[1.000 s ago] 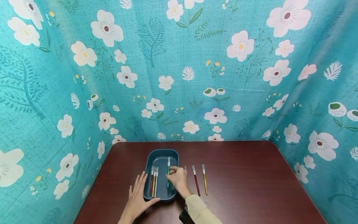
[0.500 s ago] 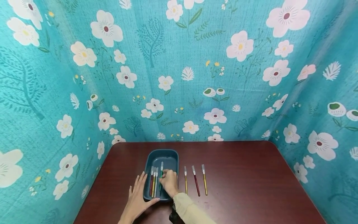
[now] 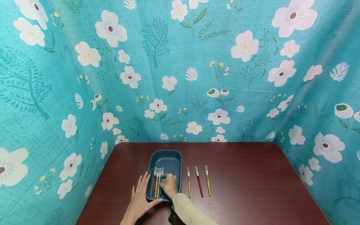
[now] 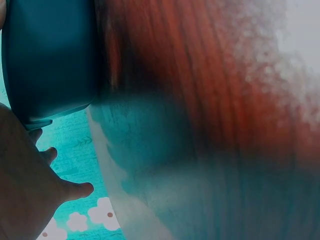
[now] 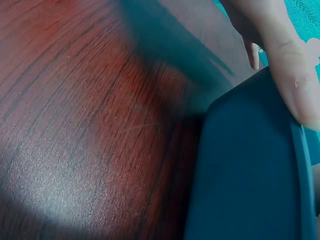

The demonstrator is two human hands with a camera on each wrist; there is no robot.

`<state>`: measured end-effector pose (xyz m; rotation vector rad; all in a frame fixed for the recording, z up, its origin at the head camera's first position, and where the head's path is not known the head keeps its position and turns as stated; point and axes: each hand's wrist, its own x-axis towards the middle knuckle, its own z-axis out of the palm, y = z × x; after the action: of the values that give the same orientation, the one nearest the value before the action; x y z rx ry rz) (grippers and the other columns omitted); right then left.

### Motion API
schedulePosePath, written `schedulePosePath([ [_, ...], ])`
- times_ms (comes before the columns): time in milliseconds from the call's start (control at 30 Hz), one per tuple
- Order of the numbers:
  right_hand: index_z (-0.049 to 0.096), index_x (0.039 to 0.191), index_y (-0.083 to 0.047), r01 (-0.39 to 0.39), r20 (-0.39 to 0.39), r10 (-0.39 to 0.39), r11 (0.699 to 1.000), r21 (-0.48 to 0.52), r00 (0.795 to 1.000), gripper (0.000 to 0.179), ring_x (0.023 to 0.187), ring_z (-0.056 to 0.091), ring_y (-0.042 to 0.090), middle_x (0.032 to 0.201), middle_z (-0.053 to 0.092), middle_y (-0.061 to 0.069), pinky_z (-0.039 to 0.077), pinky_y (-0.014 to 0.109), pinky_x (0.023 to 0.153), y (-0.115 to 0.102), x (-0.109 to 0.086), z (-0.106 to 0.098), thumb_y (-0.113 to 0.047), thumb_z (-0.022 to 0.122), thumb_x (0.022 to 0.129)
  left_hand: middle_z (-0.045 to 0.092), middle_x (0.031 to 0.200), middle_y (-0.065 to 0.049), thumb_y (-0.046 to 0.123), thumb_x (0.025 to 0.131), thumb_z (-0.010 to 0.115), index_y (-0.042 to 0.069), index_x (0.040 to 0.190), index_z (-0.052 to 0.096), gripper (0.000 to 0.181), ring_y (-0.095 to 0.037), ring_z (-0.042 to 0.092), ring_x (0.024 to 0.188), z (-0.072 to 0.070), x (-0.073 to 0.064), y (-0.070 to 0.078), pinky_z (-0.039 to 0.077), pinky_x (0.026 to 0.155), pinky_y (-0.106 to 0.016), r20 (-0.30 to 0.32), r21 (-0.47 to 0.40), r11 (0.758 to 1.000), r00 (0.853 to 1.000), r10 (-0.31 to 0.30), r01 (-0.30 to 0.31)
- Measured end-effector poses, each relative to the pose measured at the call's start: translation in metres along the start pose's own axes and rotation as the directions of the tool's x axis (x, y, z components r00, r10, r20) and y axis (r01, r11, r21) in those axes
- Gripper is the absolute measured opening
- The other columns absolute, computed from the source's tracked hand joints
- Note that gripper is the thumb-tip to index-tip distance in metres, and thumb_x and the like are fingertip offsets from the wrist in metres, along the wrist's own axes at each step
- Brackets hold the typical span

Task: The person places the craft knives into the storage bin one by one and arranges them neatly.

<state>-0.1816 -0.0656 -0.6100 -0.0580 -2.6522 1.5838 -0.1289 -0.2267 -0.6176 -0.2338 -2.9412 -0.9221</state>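
Your head view is evenly bright, the curtain fairly crisp; in your left wrist view the table blurs under pale upper-right glare and your left hand looks dim; your right wrist view shows lower-left glare and shadow beside the tray

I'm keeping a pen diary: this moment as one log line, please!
left hand: on tray rim; right hand: holds green pen in tray; other pens: three in tray, three on table
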Motion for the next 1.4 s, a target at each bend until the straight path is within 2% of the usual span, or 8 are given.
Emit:
schedulePosePath([
  [200, 0.076, 0.107, 0.011, 0.011, -0.014, -0.011, 0.999, -0.039, 1.000, 0.036, 0.069, 0.069, 0.015, 0.073, 0.072, 0.006, 0.061, 0.035, 0.068, -0.002, 0.000, -0.002, 0.008, 0.089, 0.073, 0.021, 0.174, -0.015, 0.066, 0.079, 0.084, 0.013, 0.169, 0.026, 0.119, -0.050, 0.017, 0.157, 0.000, 0.002, 0.001, 0.014, 0.111, -0.086, 0.018, -0.007, 1.000, 1.000, -0.015, 0.015],
  [433, 0.077, 0.102, 0.007, 0.003, 0.010, -0.003, 0.999, -0.043, 1.000, 0.029, 0.072, 0.069, 0.016, 0.077, 0.073, 0.006, 0.061, 0.036, 0.069, -0.001, -0.001, -0.004, 0.005, 0.090, 0.075, 0.020, 0.175, -0.014, 0.066, 0.080, 0.083, 0.014, 0.169, 0.026, 0.117, -0.048, 0.016, 0.158, 0.002, 0.003, 0.000, 0.014, 0.111, -0.086, 0.017, -0.007, 1.000, 1.000, -0.026, 0.026],
  [600, 0.078, 0.105, 0.006, 0.073, -0.006, -0.073, 0.997, -0.014, 0.997, 0.032, 0.072, 0.069, 0.016, 0.081, 0.074, 0.009, 0.060, 0.034, 0.068, 0.000, 0.000, -0.010, 0.006, 0.089, 0.076, 0.021, 0.174, -0.016, 0.067, 0.080, 0.083, 0.012, 0.168, 0.028, 0.118, -0.048, 0.018, 0.157, 0.003, 0.003, 0.002, 0.016, 0.110, -0.087, 0.003, 0.011, 1.000, 1.000, -0.003, 0.003],
  [767, 0.077, 0.108, 0.006, 0.140, 0.000, -0.141, 0.988, 0.072, 0.990, 0.036, 0.075, 0.072, 0.020, 0.088, 0.077, 0.015, 0.059, 0.033, 0.069, 0.000, 0.005, -0.022, 0.007, 0.086, 0.074, 0.018, 0.176, -0.014, 0.070, 0.080, 0.081, 0.012, 0.169, 0.025, 0.120, -0.046, 0.015, 0.159, 0.003, 0.005, 0.002, 0.013, 0.113, -0.085, 0.028, 0.020, 1.000, 0.999, -0.025, 0.024],
  [1000, 0.074, 0.112, 0.010, 0.147, 0.028, -0.157, 0.964, 0.221, 0.987, 0.033, 0.076, 0.076, 0.023, 0.097, 0.075, 0.022, 0.061, 0.029, 0.066, -0.003, 0.004, -0.041, 0.011, 0.080, 0.080, 0.019, 0.176, -0.013, 0.071, 0.079, 0.081, 0.013, 0.169, 0.025, 0.121, -0.046, 0.015, 0.159, 0.004, 0.004, 0.001, 0.014, 0.113, -0.085, 0.029, 0.021, 0.999, 0.999, -0.032, 0.031],
  [1200, 0.075, 0.110, 0.005, 0.179, 0.022, -0.187, 0.965, 0.189, 0.982, 0.031, 0.077, 0.077, 0.023, 0.099, 0.076, 0.023, 0.063, 0.034, 0.070, -0.001, 0.003, -0.068, 0.010, 0.083, 0.081, 0.020, 0.175, -0.013, 0.070, 0.078, 0.082, 0.012, 0.168, 0.027, 0.121, -0.048, 0.018, 0.158, 0.005, 0.003, 0.000, 0.017, 0.111, -0.085, 0.006, 0.024, 1.000, 1.000, -0.002, 0.002],
  [1233, 0.076, 0.110, 0.003, 0.182, 0.023, -0.189, 0.969, 0.168, 0.982, 0.031, 0.077, 0.077, 0.022, 0.099, 0.077, 0.021, 0.062, 0.035, 0.079, 0.001, 0.004, -0.072, 0.007, 0.084, 0.082, 0.020, 0.175, -0.013, 0.070, 0.078, 0.083, 0.012, 0.168, 0.027, 0.121, -0.048, 0.018, 0.158, 0.005, 0.003, 0.000, 0.017, 0.111, -0.085, 0.004, 0.024, 1.000, 1.000, -0.002, 0.002],
  [1400, 0.076, 0.112, 0.002, 0.219, 0.028, -0.226, 0.963, 0.159, 0.974, 0.029, 0.078, 0.077, 0.020, 0.101, 0.077, 0.021, 0.062, 0.034, 0.079, 0.011, 0.008, -0.089, 0.004, 0.084, 0.084, 0.020, 0.176, -0.012, 0.069, 0.078, 0.083, 0.012, 0.168, 0.027, 0.121, -0.047, 0.017, 0.158, 0.004, 0.002, -0.001, 0.016, 0.113, -0.084, 0.008, 0.015, 1.000, 1.000, -0.022, 0.022],
])
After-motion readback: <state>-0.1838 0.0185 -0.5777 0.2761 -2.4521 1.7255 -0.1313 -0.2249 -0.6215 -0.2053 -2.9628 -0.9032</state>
